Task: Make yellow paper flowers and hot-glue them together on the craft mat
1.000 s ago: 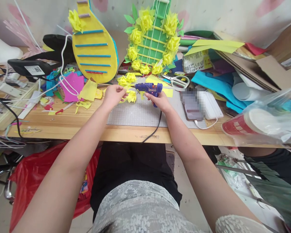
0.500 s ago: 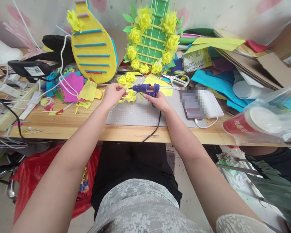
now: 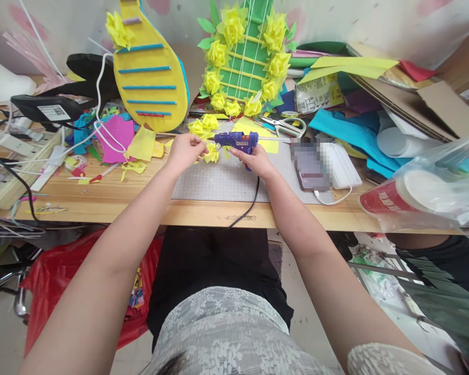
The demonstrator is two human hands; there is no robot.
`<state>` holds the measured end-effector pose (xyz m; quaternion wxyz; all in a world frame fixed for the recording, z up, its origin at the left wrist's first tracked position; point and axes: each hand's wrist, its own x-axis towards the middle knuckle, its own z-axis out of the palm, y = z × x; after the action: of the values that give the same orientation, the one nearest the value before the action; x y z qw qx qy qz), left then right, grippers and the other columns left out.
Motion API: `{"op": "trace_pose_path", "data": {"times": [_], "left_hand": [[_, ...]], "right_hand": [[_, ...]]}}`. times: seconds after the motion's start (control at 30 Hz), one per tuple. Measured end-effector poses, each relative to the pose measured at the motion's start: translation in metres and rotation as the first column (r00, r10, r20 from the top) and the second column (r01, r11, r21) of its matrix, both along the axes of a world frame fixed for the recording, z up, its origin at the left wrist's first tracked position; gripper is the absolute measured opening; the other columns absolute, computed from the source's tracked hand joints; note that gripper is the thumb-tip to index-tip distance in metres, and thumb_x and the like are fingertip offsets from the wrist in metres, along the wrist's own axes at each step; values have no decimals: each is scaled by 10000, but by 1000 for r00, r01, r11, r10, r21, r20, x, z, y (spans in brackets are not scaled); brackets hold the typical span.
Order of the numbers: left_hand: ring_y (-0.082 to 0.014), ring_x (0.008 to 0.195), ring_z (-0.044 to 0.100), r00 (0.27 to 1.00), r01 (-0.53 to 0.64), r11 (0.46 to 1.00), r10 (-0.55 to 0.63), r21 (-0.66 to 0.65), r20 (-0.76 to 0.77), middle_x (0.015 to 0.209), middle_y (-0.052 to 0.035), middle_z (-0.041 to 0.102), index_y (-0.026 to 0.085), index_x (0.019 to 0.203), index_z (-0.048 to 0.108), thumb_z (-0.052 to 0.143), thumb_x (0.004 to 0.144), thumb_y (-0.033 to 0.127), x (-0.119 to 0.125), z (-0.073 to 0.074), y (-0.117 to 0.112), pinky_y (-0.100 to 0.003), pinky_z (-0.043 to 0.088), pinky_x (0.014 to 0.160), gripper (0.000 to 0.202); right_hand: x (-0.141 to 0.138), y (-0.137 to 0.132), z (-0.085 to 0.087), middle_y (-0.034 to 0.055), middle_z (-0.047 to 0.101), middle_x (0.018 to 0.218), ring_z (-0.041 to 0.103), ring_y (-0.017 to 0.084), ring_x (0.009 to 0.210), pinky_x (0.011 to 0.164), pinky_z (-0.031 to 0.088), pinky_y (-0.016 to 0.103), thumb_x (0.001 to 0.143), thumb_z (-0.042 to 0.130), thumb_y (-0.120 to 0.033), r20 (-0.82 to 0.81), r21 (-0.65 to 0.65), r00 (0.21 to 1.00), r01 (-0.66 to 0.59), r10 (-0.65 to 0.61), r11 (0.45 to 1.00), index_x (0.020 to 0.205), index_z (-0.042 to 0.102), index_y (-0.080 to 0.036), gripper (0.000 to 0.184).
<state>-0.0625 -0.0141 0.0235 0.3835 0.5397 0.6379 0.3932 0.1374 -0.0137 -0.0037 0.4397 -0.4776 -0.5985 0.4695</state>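
My right hand (image 3: 256,161) is wrapped round the handle of a blue hot glue gun (image 3: 236,139), which points left, a clear glue stick (image 3: 273,139) sticking out of its back. At the gun's nozzle, the fingertips of my left hand (image 3: 187,152) are pinched together; what lies between them is too small to make out. A thin stick (image 3: 166,134) shows to the left of that hand, and I cannot tell if it is held. Yellow paper flowers (image 3: 203,125) lie just behind the nozzle on the grey cutting mat (image 3: 214,185).
Behind stand a yellow pear-shaped instrument model (image 3: 148,94) and a green one (image 3: 242,67) ringed with yellow flowers. Scissors (image 3: 285,126), a phone (image 3: 312,166), and a bagged cup (image 3: 398,198) are on the right. Paper scraps (image 3: 117,138) and white cables lie left. The gun's black cord (image 3: 252,205) crosses the table's front edge.
Very little differs. My left hand has shifted slightly to the right, closer to the glue gun's nozzle. The right hand keeps its hold on the gun, and the view has tilted slightly.
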Motion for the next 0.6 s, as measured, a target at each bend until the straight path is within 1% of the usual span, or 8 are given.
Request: {"op": "trace_pose_path", "data": {"times": [0.1, 0.2, 0.3, 0.37, 0.5, 0.53, 0.6], "left_hand": [[-124, 584, 624, 998, 24, 1000, -23, 15, -57, 694, -59, 685, 137, 721, 595, 616, 749, 253, -1, -2, 0, -326, 561, 680, 121], [-124, 589, 624, 992, 60, 996, -52, 60, -117, 702, -52, 692, 147, 746, 604, 621, 745, 285, -4, -4, -1, -293, 552, 662, 139], [-127, 621, 631, 983, 116, 987, -98, 115, -153, 724, -46, 695, 150, 778, 625, 617, 746, 279, -9, -4, -2, -274, 542, 665, 133], [-129, 667, 639, 983, 130, 981, -108, 145, -151, 762, -44, 698, 147, 816, 642, 611, 751, 269, -13, -3, -2, -264, 539, 673, 142], [-139, 793, 638, 996, 43, 975, -25, 219, -87, 919, -51, 697, 135, 875, 679, 634, 732, 236, -21, 3, -3, -263, 547, 694, 181], [-136, 803, 636, 998, 17, 973, -3, 232, -58, 968, -54, 692, 134, 877, 688, 645, 720, 221, -23, 5, -3, -267, 550, 700, 185], [-118, 758, 637, 1000, -27, 976, 25, 215, 11, 1027, -56, 679, 135, 883, 703, 659, 709, 202, -26, 9, -3, -278, 557, 697, 192]], "right_hand": [[0, 0, 1, -51, 474, 502, 389, 60, 484, 452, 328, 201, 619, 749, -501, -19, -40, 1000, 7, -8, 999, 623, 574, -189, 357], [-1, 0, 1, -47, 491, 508, 375, 44, 447, 415, 308, 201, 612, 750, -520, -63, -85, 998, 4, -9, 996, 591, 543, -186, 393], [-1, 1, 4, -43, 517, 549, 377, 31, 440, 412, 333, 192, 622, 715, -578, -188, -112, 982, -2, -20, 994, 603, 531, -185, 434], [1, 3, 6, -44, 528, 573, 374, 26, 443, 419, 351, 184, 642, 683, -609, -264, -134, 963, 21, -56, 991, 620, 517, -189, 452], [4, 8, 9, -51, 518, 576, 377, 24, 438, 424, 360, 181, 684, 633, -631, -323, -178, 933, 104, -158, 978, 625, 476, -197, 466], [5, 9, 9, -52, 513, 574, 380, 25, 436, 424, 361, 183, 690, 627, -633, -335, -184, 926, 117, -174, 976, 625, 471, -198, 466], [6, 11, 8, -55, 504, 572, 384, 25, 434, 424, 360, 186, 702, 614, -633, -353, -192, 915, 131, -194, 972, 625, 467, -199, 464]]}}
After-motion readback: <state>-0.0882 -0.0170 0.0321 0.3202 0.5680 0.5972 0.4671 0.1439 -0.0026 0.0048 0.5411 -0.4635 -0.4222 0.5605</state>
